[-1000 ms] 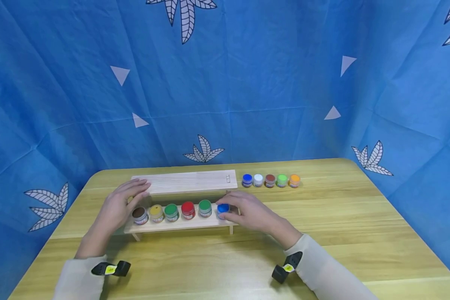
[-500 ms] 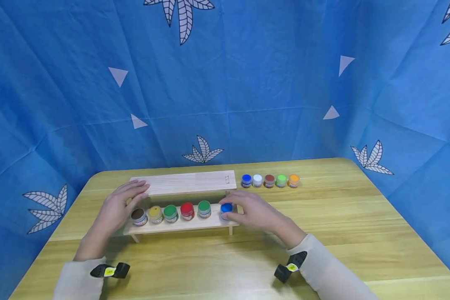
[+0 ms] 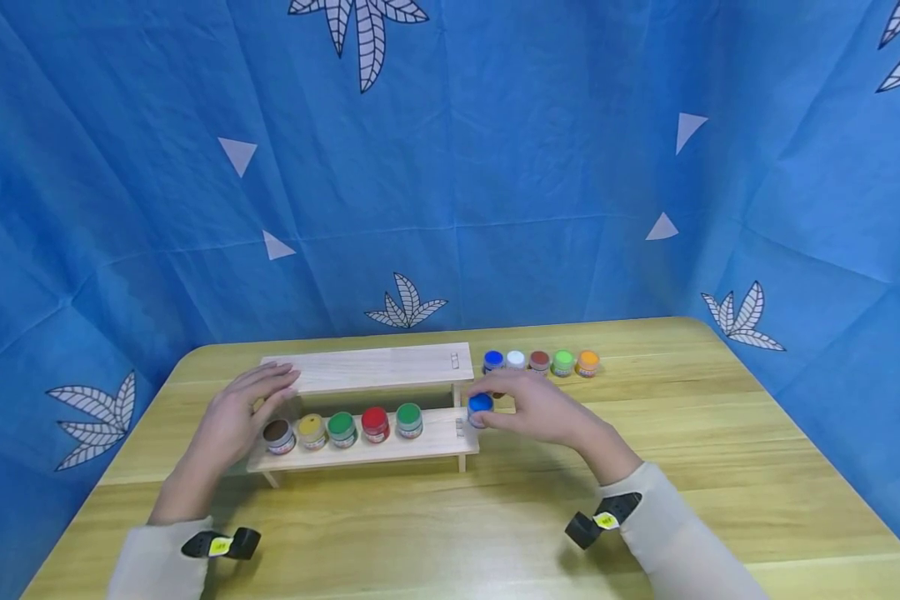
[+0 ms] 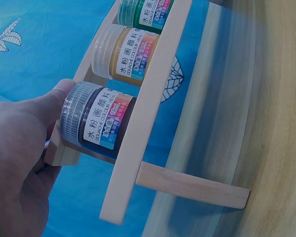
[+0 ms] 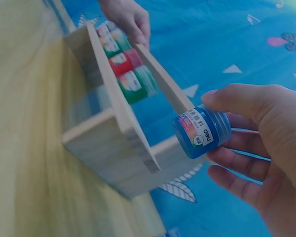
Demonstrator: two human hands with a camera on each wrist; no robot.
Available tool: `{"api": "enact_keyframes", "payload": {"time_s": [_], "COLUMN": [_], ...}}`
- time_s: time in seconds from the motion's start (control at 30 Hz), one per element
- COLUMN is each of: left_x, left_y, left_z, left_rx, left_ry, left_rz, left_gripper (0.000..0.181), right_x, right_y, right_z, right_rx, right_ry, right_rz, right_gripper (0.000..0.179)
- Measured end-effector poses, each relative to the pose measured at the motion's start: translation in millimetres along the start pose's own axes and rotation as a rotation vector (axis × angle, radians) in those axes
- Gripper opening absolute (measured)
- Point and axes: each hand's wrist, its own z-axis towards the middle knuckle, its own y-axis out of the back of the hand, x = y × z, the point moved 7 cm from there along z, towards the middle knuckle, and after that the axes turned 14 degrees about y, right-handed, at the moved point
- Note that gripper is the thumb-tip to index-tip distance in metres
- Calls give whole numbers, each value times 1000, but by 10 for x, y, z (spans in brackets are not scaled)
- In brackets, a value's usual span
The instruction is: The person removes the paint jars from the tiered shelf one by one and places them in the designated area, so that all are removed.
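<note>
Blue cloth (image 3: 450, 158) hangs behind a wood-grain counter (image 3: 735, 467). Just beside the right end of the rack (image 3: 382, 367), the right grip (image 3: 543, 406) pinches a blue jar (image 5: 187, 140), its lid (image 5: 224, 126) clear and ridged, its label (image 5: 196, 123) white and rainbow. Fingers loosely extended, the left grip (image 3: 243, 412) rests at the other end. Fine label print blurs; the right grip partly covers the white jar (image 3: 515, 358).

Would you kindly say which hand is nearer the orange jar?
Right hand, in front and left of the orange jar; the left hand is at the rack's left end.
</note>
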Motion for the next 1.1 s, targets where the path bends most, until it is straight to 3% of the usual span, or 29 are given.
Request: {"api": "enact_keyframes", "payload": {"time_s": [0.63,1.1], "left_x": [-1,-49], "left_y": [9,19], "left_z": [-15,-7], "left_rx": [-12,-19], "left_ry": [-17,-24], "left_rz": [-8,-22], "left_gripper": [32,32], "right_x": [-499,-841], "right_y": [420,701], "right_z": [-332,-619], "right_rx": [-154,-223], "right_ry": [-193,-339], "right_rz": [19,-13], "right_gripper": [35,37]}}
